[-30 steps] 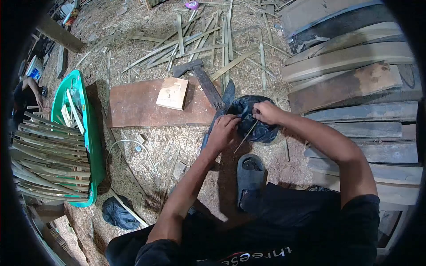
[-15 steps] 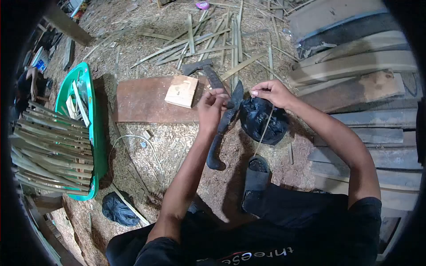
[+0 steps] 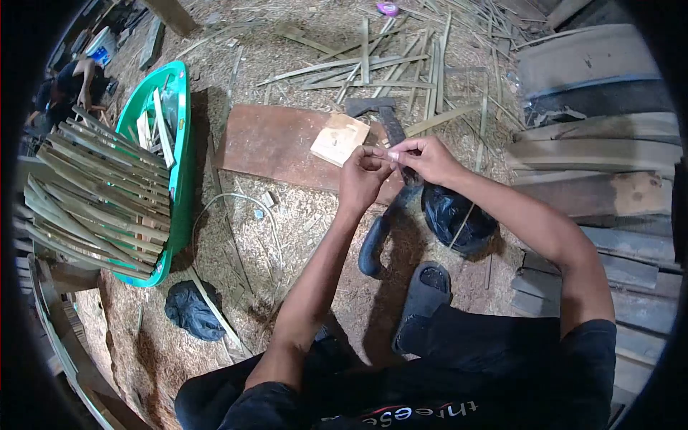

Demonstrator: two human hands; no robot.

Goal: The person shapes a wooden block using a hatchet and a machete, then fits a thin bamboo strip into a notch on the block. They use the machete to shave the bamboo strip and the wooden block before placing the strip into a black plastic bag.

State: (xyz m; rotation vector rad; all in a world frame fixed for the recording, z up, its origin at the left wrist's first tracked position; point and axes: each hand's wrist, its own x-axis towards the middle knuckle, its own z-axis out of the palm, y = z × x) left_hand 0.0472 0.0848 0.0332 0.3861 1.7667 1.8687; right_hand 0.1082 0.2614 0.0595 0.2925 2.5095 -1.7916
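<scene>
My left hand (image 3: 367, 174) and my right hand (image 3: 423, 161) meet above a brown board (image 3: 269, 147). Both have their fingers pinched together; whatever lies between the fingertips is too small to make out. Just beyond them is a pale wood block (image 3: 340, 140) on the board. A hatchet (image 3: 390, 125) lies partly behind my fingers. Below the hands, a dark curved handle (image 3: 373, 247) points toward me, its blade mostly covered. Right of it sits a black plastic bag (image 3: 459, 218) with a thin strip across it.
A green tub (image 3: 179, 143) at left bears many wooden strips (image 3: 100, 193). Split strips (image 3: 358, 72) litter the far ground. Planks (image 3: 595, 154) line the right. Another black bag (image 3: 193, 312) lies lower left. Another person (image 3: 75, 82) is at the upper left.
My hands were apart and have come together at the fingertips. The view has shifted, so the ground objects appear farther right. The blade seen between the hands is now mostly covered.
</scene>
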